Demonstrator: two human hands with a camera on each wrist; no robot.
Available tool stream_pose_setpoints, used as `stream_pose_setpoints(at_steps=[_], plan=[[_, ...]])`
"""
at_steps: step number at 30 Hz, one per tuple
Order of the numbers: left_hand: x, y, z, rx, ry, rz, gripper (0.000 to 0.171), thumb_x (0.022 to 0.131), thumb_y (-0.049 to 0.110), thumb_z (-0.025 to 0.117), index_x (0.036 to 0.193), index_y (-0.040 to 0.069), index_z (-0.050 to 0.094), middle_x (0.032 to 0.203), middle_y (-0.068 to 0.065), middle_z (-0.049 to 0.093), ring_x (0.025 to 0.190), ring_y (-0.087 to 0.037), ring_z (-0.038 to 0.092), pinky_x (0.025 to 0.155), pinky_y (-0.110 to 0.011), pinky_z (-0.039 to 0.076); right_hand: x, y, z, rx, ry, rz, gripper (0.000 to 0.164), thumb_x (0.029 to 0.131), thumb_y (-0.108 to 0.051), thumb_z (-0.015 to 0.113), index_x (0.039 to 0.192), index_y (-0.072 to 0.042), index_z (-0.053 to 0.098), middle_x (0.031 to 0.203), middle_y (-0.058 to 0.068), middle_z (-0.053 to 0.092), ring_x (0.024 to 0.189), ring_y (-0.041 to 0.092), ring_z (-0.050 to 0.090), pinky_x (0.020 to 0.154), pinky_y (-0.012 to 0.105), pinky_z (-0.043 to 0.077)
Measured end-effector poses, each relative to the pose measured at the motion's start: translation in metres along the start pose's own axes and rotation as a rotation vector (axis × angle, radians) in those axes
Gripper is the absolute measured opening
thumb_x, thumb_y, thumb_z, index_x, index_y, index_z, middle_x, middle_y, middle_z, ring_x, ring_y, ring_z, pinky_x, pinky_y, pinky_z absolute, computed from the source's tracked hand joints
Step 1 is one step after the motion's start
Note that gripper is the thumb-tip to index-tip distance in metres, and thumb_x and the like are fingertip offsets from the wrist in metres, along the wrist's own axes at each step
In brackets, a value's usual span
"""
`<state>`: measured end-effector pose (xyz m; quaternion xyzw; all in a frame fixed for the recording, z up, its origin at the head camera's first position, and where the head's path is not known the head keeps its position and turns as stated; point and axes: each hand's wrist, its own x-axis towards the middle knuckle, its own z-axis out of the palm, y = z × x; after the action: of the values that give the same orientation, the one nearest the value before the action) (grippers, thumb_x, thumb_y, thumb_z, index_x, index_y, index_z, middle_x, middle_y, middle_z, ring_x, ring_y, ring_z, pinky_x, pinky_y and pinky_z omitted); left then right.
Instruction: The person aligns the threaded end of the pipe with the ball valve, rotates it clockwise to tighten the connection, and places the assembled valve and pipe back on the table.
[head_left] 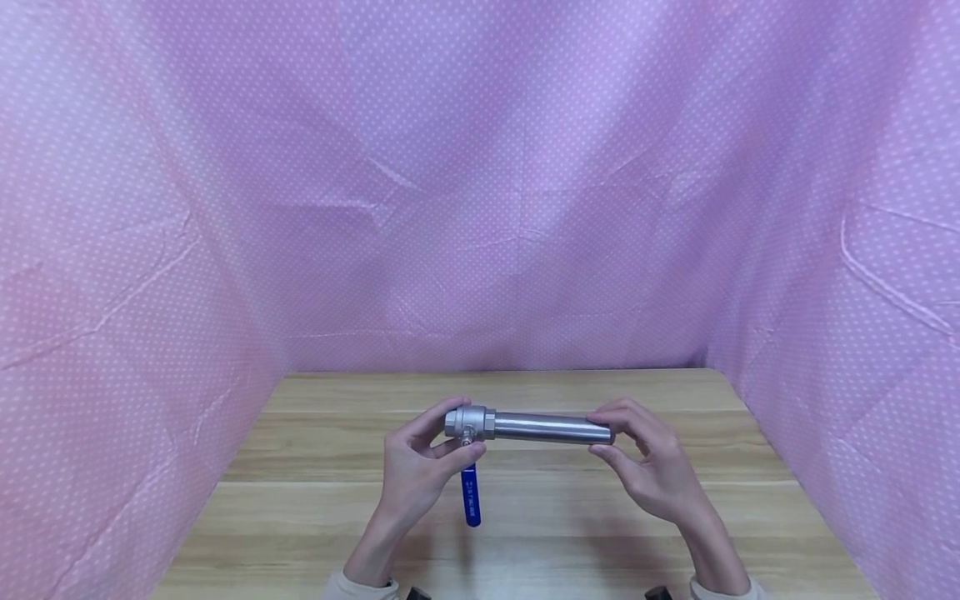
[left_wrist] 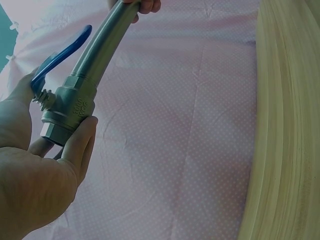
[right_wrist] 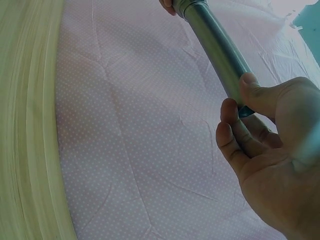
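Note:
A metal ball valve (head_left: 471, 422) with a blue lever handle (head_left: 470, 496) is joined to a straight steel pipe (head_left: 551, 427), held level above the table in the head view. My left hand (head_left: 420, 467) grips the valve body at the left end, thumb near the lever's base. At the pipe's far right end, my right hand (head_left: 652, 462) pinches it between thumb and fingers. The left wrist view shows the valve body (left_wrist: 70, 107) with cast lettering and the lever standing off to one side. In the right wrist view, fingertips lie around the pipe's end (right_wrist: 244, 111).
The wood-grain table (head_left: 322, 508) lies under both hands. Pink dotted cloth (head_left: 517, 208) hangs behind it and along both sides. Two small dark objects (head_left: 418, 593) show at the bottom edge of the head view.

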<state>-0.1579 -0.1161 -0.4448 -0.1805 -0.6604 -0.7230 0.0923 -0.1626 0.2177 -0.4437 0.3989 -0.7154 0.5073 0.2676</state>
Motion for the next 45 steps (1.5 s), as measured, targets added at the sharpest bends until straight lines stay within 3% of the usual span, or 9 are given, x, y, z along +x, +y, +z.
stream_pose_setpoints(at_steps=[8, 17, 26, 34, 38, 45], plan=[[-0.001, 0.0, -0.001, 0.002, -0.001, -0.004, 0.061, 0.086, -0.007, 0.092, 0.143, 0.002, 0.073, 0.144, -0.028, 0.071, 0.128, -0.019, 0.077, 0.106, -0.039, 0.07, -0.003, -0.002, -0.001, -0.061, -0.025, 0.115, 0.055, 0.08, 0.029, 0.081, 0.128, 0.004, 0.074, 0.114, 0.008, 0.076, 0.1, 0.004, 0.069, 0.088, 0.012, 0.064], [-0.002, 0.002, -0.004, 0.02, 0.009, -0.071, 0.064, 0.082, -0.004, 0.096, 0.142, 0.005, 0.075, 0.142, -0.023, 0.075, 0.121, -0.019, 0.082, 0.101, -0.039, 0.072, -0.004, 0.002, 0.001, -0.044, -0.027, 0.08, 0.056, 0.08, 0.029, 0.08, 0.13, 0.006, 0.074, 0.114, 0.007, 0.076, 0.097, 0.005, 0.069, 0.089, 0.011, 0.065], [0.0, -0.001, -0.012, 0.085, 0.001, -0.125, 0.064, 0.078, 0.001, 0.101, 0.137, 0.011, 0.079, 0.141, -0.017, 0.079, 0.124, -0.018, 0.081, 0.107, -0.035, 0.07, -0.008, 0.01, 0.0, -0.062, -0.061, 0.163, 0.051, 0.084, 0.025, 0.082, 0.13, 0.006, 0.073, 0.112, 0.006, 0.074, 0.097, 0.005, 0.067, 0.086, 0.012, 0.063], [0.003, -0.01, -0.019, 0.083, -0.051, -0.162, 0.064, 0.079, 0.004, 0.102, 0.139, 0.011, 0.079, 0.141, -0.019, 0.079, 0.124, -0.025, 0.082, 0.104, -0.034, 0.072, -0.01, 0.014, 0.0, -0.095, -0.105, 0.258, 0.048, 0.086, 0.017, 0.086, 0.13, 0.0, 0.075, 0.115, 0.0, 0.076, 0.103, 0.003, 0.07, 0.09, 0.013, 0.065], [0.004, -0.016, -0.022, 0.091, -0.073, -0.192, 0.066, 0.08, 0.006, 0.102, 0.141, 0.01, 0.077, 0.144, -0.02, 0.077, 0.126, -0.031, 0.081, 0.103, -0.034, 0.072, -0.01, 0.018, 0.001, -0.12, -0.115, 0.265, 0.05, 0.085, 0.014, 0.089, 0.129, -0.006, 0.076, 0.114, -0.004, 0.076, 0.101, 0.004, 0.069, 0.087, 0.019, 0.067], [0.005, -0.026, -0.026, 0.109, -0.111, -0.26, 0.068, 0.079, 0.008, 0.103, 0.142, 0.008, 0.077, 0.142, -0.019, 0.078, 0.122, -0.027, 0.083, 0.099, -0.033, 0.074, -0.014, 0.029, 0.004, -0.119, -0.127, 0.252, 0.049, 0.084, 0.016, 0.089, 0.125, -0.008, 0.077, 0.113, 0.001, 0.078, 0.096, 0.005, 0.07, 0.089, 0.011, 0.064]])
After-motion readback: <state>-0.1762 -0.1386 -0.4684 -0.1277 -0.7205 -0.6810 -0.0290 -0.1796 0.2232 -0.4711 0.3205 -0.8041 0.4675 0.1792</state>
